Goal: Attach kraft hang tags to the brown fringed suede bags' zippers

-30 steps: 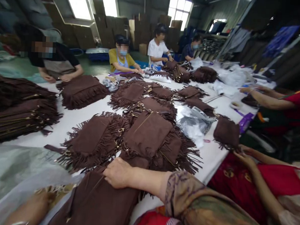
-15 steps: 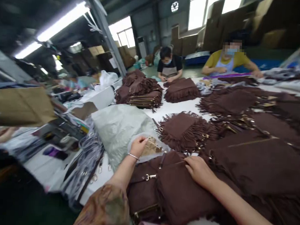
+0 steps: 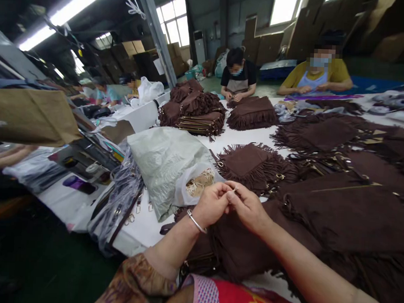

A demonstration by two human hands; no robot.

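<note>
My left hand (image 3: 211,204), with a silver bangle on the wrist, and my right hand (image 3: 247,206) meet fingertip to fingertip above a brown suede fringed bag (image 3: 238,249) lying in front of me. Both pinch something small and pale between them that I cannot make out. Just beyond the hands an open clear plastic bag (image 3: 195,183) holds a heap of small tan pieces. More brown fringed bags (image 3: 255,165) spread over the white table (image 3: 145,225) to the right.
A grey plastic sack (image 3: 164,161) lies left of the small bag, with clear bags of metal clasps (image 3: 119,201) at the table's left edge. A stack of fringed bags (image 3: 193,111) stands farther back. Other people sit working across the table and at a left bench.
My left hand has come out of the plastic bag of small pieces and my right hand has lifted off the suede bag; both now meet in a pinch. The view shifted slightly.
</note>
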